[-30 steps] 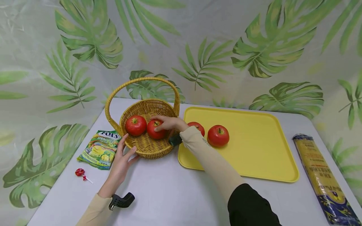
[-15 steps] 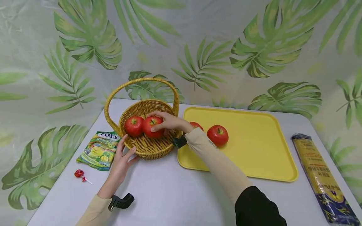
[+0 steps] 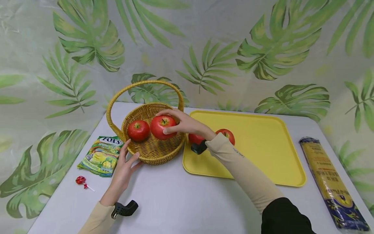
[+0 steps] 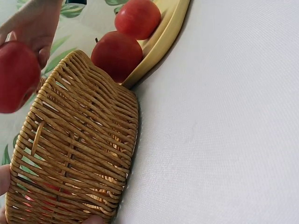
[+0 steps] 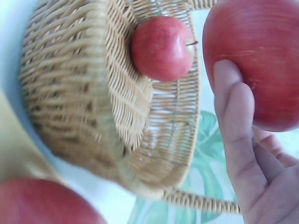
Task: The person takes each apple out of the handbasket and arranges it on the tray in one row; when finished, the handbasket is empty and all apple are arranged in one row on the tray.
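Observation:
My right hand [image 3: 190,124] grips a red apple [image 3: 160,128] and holds it up over the wicker basket [image 3: 157,154]. In the left wrist view the held apple [image 4: 17,77] hangs above the basket's rim. A second apple [image 3: 138,131] lies inside at the basket's left; the right wrist view shows this apple [image 5: 162,48] against the woven wall. My left hand [image 3: 124,170] holds the basket's near left side, thumb at the rim; only fingertips [image 4: 3,178] show at that wrist view's edge. Two more apples, one [image 3: 195,138] partly behind my right wrist, the other [image 3: 227,135] beside it, sit on the yellow tray [image 3: 263,152].
Left of the basket lies a green candy bag [image 3: 102,156], with a red lollipop [image 3: 80,180] below it. A long pasta packet [image 3: 333,182] lies along the table's right side. The basket's tall handle [image 3: 143,84] arches over its back. Behind hangs a leaf-patterned cloth [image 3: 216,65].
The right hand has raised the apple from the basket's floor, first leftward against the other apple, then up and back to the right. The left hand stays on the basket.

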Demonstrator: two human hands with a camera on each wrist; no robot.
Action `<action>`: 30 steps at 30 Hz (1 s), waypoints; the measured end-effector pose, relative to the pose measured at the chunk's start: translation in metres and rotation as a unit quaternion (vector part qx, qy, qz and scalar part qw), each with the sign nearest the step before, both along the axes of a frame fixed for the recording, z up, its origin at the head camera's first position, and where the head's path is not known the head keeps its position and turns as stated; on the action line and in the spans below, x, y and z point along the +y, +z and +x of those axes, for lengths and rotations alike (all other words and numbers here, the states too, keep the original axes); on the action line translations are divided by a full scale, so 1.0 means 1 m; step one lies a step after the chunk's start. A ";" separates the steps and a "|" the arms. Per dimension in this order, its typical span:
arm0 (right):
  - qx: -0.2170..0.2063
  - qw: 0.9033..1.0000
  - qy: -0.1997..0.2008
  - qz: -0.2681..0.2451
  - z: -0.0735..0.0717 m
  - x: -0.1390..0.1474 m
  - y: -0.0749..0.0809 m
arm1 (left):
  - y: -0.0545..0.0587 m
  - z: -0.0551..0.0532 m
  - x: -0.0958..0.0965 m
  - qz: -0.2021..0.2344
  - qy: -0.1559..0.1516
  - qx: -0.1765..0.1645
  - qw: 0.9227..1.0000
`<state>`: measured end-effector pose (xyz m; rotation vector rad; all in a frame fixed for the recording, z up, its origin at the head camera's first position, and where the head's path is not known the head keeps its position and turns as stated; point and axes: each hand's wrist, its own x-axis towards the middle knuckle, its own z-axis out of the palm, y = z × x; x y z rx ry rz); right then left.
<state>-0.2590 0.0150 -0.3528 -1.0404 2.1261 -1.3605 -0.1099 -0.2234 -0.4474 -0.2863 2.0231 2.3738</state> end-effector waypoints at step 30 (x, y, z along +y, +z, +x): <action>-0.032 0.983 -0.174 0.041 0.003 0.213 -0.012 | 0.002 0.002 0.001 0.000 -0.004 0.008 1.000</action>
